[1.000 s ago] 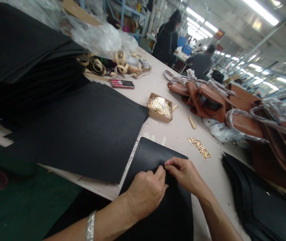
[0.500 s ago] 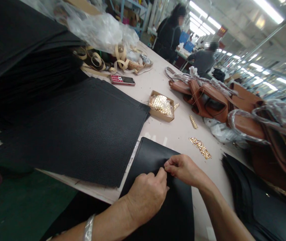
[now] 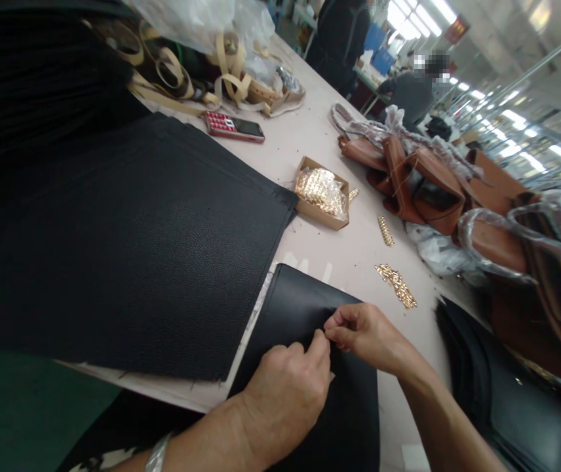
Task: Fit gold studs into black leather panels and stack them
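Two hands pinch at one spot on a black leather panel at the near table edge.

The left hand (image 3: 285, 387) and the right hand (image 3: 366, 334) meet fingertip to fingertip, both closed in a narrow pinch on the smooth black panel (image 3: 300, 308); what lies between the tips is too small to tell. The panel rests on the pale table (image 3: 310, 141) and hangs over its near edge. Just left lies one stack of grained black sheets (image 3: 128, 229), its corner near the panel. Beyond stands one cardboard box (image 3: 322, 193) of gold fittings, with two loose clusters of gold fittings (image 3: 396, 285) to its right. One red phone (image 3: 234, 126) lies farther back, beside tan straps (image 3: 187, 65). Brown bags (image 3: 423, 183) in plastic wrap crowd the right side. Two people are at the far end.
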Motion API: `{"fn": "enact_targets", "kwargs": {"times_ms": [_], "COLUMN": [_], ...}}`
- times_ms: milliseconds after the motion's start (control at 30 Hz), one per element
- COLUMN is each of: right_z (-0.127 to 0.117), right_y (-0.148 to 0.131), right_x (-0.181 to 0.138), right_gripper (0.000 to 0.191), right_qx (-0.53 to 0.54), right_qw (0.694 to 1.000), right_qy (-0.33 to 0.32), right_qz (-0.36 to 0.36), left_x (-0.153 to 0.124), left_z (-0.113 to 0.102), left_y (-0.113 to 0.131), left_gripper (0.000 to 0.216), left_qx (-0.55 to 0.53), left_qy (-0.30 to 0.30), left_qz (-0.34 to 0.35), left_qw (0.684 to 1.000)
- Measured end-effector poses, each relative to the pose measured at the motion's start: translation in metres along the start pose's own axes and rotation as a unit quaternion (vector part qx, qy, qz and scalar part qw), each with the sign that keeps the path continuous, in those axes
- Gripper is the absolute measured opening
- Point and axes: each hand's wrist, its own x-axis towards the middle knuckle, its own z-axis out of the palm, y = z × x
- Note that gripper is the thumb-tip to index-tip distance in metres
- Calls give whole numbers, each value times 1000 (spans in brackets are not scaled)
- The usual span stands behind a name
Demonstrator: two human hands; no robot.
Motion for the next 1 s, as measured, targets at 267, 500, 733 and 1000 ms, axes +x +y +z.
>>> {"fn": "enact_targets", "kwargs": {"times_ms": [267,500,733,1000], "right_z": [-9,-17,-17,41], "right_y": [-17,-42,-30,8], "right_x": [9,10,6,-88], "right_gripper": [10,14,13,20], "right_qx": [17,-70,-85,103], "right_qw": [994,988,995,959], "right_qy": [-59,-58,14,260], "right_qz": [93,126,54,-35], "left_x": [2,2,5,5], "left_z": [1,-3,8,-7], "left_y": [-1,-3,-8,-2], "left_gripper": [37,30,31,31], "left_qx": [4,29,60,42], "left_qy": [9,16,64,-26], "left_qz": [-2,17,49,14], "left_qw": [1000,999,995,999]}}
